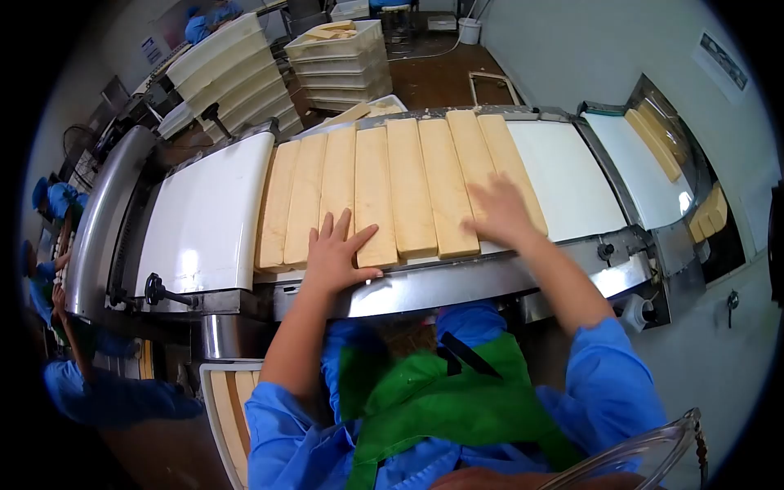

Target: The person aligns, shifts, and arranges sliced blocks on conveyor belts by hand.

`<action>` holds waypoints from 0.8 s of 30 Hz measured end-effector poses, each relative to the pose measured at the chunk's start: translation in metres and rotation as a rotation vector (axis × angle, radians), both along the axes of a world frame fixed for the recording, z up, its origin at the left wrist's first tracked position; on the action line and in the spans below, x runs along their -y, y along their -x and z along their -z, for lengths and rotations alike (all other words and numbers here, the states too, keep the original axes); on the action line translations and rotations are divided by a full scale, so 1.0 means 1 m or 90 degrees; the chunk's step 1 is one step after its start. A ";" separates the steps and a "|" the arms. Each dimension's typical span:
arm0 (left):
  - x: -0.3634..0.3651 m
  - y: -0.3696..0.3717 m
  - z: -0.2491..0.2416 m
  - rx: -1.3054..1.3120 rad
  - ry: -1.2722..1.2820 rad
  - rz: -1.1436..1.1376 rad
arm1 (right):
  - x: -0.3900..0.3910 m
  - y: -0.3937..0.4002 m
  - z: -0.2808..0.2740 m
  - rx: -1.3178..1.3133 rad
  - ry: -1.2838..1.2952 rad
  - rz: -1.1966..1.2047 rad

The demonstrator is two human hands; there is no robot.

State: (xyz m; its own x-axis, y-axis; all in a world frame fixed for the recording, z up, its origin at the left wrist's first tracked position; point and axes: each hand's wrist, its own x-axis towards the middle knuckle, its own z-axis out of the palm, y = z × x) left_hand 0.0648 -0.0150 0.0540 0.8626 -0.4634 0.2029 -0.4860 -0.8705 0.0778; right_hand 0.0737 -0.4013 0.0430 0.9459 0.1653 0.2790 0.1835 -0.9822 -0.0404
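Several long pale-yellow blocks (406, 180) lie side by side across the white conveyor belt (563, 175). My left hand (333, 257) rests with fingers spread over the near ends of the blocks left of the middle, its thumb by the metal edge. Toward the right end of the row, my right hand (502, 214) is slightly blurred, its fingers apart over the near part of the blocks. Neither hand is wrapped round a block.
Stacked white crates (339, 69) stand behind the conveyor, and a crate of blocks (216, 425) sits low at the left. More blocks (653, 143) lie at the machine's right end. Co-workers in blue (61, 200) are at far left. Black knobs (155, 290) stick out along the near frame.
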 end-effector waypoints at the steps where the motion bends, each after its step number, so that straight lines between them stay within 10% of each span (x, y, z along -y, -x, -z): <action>1: -0.007 -0.002 0.001 -0.014 0.016 0.030 | -0.018 0.013 0.002 -0.001 -0.002 -0.008; 4: -0.015 -0.003 -0.005 -0.007 -0.020 -0.011 | -0.060 0.038 -0.007 -0.039 -0.057 -0.179; 24: 0.056 -0.012 -0.006 -0.022 -0.028 -0.051 | -0.078 0.011 -0.003 0.010 -0.061 -0.105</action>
State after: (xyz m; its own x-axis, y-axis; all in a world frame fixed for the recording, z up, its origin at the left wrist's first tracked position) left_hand 0.0766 -0.0708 0.0595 0.9036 -0.4000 0.1531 -0.4119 -0.9096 0.0549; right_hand 0.0630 -0.3236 0.0455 0.9038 0.2899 0.3148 0.3432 -0.9305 -0.1282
